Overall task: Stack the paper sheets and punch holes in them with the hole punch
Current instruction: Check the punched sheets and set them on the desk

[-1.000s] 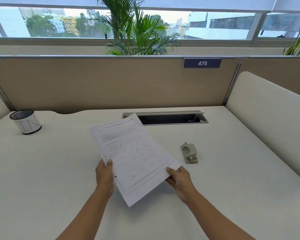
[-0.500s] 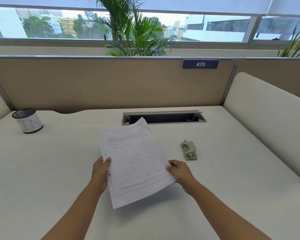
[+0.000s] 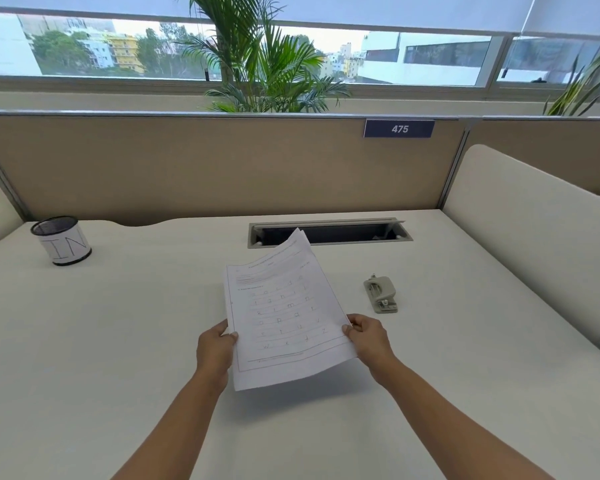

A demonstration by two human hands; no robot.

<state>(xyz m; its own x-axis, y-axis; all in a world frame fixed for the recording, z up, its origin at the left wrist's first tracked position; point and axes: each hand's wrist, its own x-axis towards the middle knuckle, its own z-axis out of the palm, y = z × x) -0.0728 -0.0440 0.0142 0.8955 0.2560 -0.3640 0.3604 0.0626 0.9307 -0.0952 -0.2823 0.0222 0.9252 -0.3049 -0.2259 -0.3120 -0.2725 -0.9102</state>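
I hold a small stack of printed paper sheets above the white desk, tilted with the top edge away from me. My left hand pinches the stack's left edge, thumb on top. My right hand pinches the right edge the same way. A second sheet's corner peeks out at the far top of the stack. The grey hole punch lies on the desk to the right of the sheets, just beyond my right hand and apart from it.
A black mesh pen cup with a white label stands at the far left. A cable slot is cut into the desk behind the sheets. A beige partition closes the back, and a cream panel bounds the right side.
The sheets have turned clockwise from a slanted pose to nearly straight and risen more upright. Both hands kept their hold on the side edges throughout.
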